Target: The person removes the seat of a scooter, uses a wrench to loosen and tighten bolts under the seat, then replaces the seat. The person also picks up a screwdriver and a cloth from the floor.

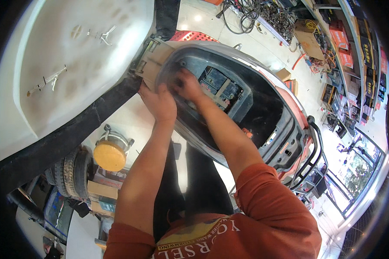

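A scooter's storage bucket (263,113), dark and hollow, lies open before me. Its seat (78,56) is tipped up on the left, showing a pale underside, and joins the bucket at a hinge (149,58). My left hand (161,105) rests by the bucket's rim just below the hinge, fingers stretched and thumb apart. Inside the bucket's hinge end, my right hand (188,86) has its fingers curled down against the wall; what they pinch, if anything, is hidden. Beside it, a rectangular opening in the bucket floor shows a battery (216,80).
A round wooden-topped stool (110,155) and several tyres (69,172) stand at the left. A black rack (317,151) curves around the scooter's tail. Cables (246,15) and a cardboard box (309,39) lie on the far floor, beside loaded shelves (363,52).
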Available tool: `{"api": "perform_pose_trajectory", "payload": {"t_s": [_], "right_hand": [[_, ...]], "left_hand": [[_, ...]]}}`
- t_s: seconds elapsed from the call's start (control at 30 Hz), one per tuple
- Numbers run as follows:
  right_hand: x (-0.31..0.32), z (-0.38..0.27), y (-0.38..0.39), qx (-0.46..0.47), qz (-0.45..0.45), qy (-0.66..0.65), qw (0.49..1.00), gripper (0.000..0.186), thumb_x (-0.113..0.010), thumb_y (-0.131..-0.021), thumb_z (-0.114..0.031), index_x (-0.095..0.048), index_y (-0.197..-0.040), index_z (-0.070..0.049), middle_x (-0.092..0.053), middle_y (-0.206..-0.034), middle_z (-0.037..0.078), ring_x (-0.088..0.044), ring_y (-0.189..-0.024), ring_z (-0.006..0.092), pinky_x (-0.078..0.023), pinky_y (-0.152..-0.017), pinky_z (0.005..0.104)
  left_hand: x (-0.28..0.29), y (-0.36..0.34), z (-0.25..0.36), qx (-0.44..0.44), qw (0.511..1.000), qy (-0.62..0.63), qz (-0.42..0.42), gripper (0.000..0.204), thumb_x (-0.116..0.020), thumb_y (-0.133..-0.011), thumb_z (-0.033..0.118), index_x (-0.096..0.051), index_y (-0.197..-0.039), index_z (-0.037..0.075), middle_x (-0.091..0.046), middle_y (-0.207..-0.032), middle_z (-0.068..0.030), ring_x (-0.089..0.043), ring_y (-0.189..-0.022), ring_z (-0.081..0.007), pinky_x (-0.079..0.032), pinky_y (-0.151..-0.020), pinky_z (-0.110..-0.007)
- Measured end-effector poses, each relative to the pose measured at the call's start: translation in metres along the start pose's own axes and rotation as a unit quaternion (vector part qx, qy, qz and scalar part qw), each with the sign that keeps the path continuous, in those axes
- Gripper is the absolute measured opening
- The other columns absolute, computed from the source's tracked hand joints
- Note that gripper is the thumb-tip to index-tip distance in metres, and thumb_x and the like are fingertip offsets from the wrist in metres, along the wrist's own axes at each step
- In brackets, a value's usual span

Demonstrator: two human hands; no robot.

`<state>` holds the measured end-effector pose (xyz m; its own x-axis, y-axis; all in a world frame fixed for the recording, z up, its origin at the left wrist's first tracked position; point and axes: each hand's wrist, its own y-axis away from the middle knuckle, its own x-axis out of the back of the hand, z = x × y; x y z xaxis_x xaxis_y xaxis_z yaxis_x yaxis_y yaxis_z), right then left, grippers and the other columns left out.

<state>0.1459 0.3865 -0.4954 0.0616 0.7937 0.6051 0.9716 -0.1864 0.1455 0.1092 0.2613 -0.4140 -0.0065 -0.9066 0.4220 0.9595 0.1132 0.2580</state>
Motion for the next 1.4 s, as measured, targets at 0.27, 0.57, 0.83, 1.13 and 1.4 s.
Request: {"api": "perform_pose_trajectory", "payload": {"t_s": [0.27, 0.57, 0.83, 1.13, 1.4], "right_hand": [[-0.001, 0.001, 0.001, 0.017, 0.009, -0.021, 1.000, 0.022, -0.075, -0.072, -0.011, -0.068, -0.092, -0.006, -0.061, -0.099, 0.018, -0.060, -0.097, 0.0392, -0.051, -0.084, 0.0448], [-0.003, 0.009, 0.002, 0.052, 0.018, -0.025, 0.998, 0.022, -0.072, -0.070, -0.011, -0.065, -0.088, -0.003, -0.058, -0.095, 0.019, -0.058, -0.092, 0.0395, -0.049, -0.081, 0.0462], [-0.001, 0.001, 0.003, 0.010, 0.011, 0.005, 1.000, 0.021, -0.074, -0.072, -0.013, -0.067, -0.090, -0.006, -0.059, -0.096, 0.017, -0.059, -0.092, 0.0391, -0.050, -0.081, 0.0463], [-0.007, 0.007, 0.005, 0.012, 0.017, 0.056, 0.998, 0.032, -0.075, -0.071, -0.019, -0.066, -0.099, -0.006, -0.059, -0.101, 0.020, -0.058, -0.098, 0.0413, -0.049, -0.087, 0.0469], [-0.005, 0.008, 0.004, 0.030, 0.022, 0.033, 0.999, 0.022, -0.075, -0.074, -0.015, -0.067, -0.093, -0.006, -0.060, -0.098, 0.016, -0.060, -0.094, 0.0383, -0.051, -0.081, 0.0460]], "left_hand": [[0.001, 0.001, 0.002, 0.013, 1.000, 0.008, -0.001, 0.059, -0.057, -0.080, 0.015, -0.042, -0.130, -0.012, -0.049, -0.127, -0.0310, -0.047, -0.119, -0.0450, -0.036, -0.104, -0.048], [-0.001, -0.001, -0.004, -0.007, 1.000, 0.008, -0.002, 0.059, -0.059, -0.082, 0.016, -0.041, -0.132, -0.011, -0.049, -0.128, -0.0305, -0.047, -0.121, -0.0450, -0.036, -0.104, -0.048], [-0.001, -0.001, -0.003, 0.008, 1.000, 0.015, 0.003, 0.060, -0.057, -0.081, 0.015, -0.041, -0.132, -0.011, -0.049, -0.128, -0.0305, -0.048, -0.120, -0.0448, -0.036, -0.104, -0.047], [-0.002, -0.001, -0.004, -0.008, 1.000, 0.023, 0.004, 0.059, -0.055, -0.081, 0.014, -0.041, -0.132, -0.012, -0.049, -0.127, -0.0301, -0.047, -0.120, -0.0446, -0.036, -0.104, -0.047], [-0.004, 0.000, -0.005, -0.037, 0.998, 0.016, 0.043, 0.044, -0.060, -0.082, 0.009, -0.050, -0.120, -0.010, -0.060, -0.116, -0.0255, -0.058, -0.107, -0.0373, -0.042, -0.098, -0.040]]}}
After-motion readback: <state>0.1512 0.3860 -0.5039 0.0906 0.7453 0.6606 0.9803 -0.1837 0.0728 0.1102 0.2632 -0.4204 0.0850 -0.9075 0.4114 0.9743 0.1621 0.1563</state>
